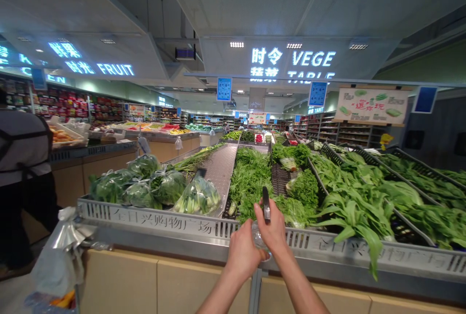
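Both my hands are together on a clear spray bottle [257,237] with a black spray head [266,203], held just in front of the vegetable stand's rim. My left hand [244,250] wraps the bottle's body from the left. My right hand [272,226] closes round its neck, just below the spray head, which points away from me. Much of the bottle is hidden by my fingers. Beyond it lie feathery leafy greens [251,173] and curly lettuce [304,188]. Broad-leaved greens [349,192] fill the crates to the right, some hanging over the edge.
A grey slatted rim [163,219] runs along the stand's front. Bagged green vegetables [138,185] lie at left, near a roll of plastic bags [67,229]. A person [24,158] stands at the far left. Fruit displays [153,132] are behind; signs [373,105] hang overhead.
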A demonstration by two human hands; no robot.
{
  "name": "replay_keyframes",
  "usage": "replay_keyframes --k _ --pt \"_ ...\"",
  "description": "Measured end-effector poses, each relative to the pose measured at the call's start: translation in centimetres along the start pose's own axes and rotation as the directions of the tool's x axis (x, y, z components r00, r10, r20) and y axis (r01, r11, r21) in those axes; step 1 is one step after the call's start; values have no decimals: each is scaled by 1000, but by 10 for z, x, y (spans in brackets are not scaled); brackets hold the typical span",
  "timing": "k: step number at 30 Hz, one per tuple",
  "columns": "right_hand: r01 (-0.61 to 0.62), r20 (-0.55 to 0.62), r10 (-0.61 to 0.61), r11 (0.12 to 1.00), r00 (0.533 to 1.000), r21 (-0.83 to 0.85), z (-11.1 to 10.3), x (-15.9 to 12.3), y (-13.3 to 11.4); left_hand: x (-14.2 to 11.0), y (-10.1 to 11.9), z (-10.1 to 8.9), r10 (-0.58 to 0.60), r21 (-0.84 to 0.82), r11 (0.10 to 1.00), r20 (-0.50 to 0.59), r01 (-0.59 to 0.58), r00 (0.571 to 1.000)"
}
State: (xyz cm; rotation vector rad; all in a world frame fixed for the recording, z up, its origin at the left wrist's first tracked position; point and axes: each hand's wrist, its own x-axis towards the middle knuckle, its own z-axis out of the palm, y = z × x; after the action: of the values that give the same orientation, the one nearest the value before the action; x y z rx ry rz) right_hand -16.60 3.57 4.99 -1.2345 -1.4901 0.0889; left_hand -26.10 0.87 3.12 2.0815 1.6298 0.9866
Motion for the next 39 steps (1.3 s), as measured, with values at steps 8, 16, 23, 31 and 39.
replay_keyframes --k 8,16,23,31,39 --pt "-22 -13 22 1000 1000 6 1 -2 4 -2 4 -3 -28 22 999 32 28 999" --pt "-22 -32 22 1000 999 -5 0 1 5 4 2 1 -17 4 1000 29 16 999" --pt "-30 -31 30 1000 999 -4 2 6 8 10 0 5 -18 6 1000 29 18 999" --pt "-60 1 60 998 998 0 -4 -8 15 -1 -3 15 -19 12 1000 62 19 998" --pt "-64 9 64 995 998 79 -4 -47 44 -19 -15 36 -45 25 999 178 41 983"
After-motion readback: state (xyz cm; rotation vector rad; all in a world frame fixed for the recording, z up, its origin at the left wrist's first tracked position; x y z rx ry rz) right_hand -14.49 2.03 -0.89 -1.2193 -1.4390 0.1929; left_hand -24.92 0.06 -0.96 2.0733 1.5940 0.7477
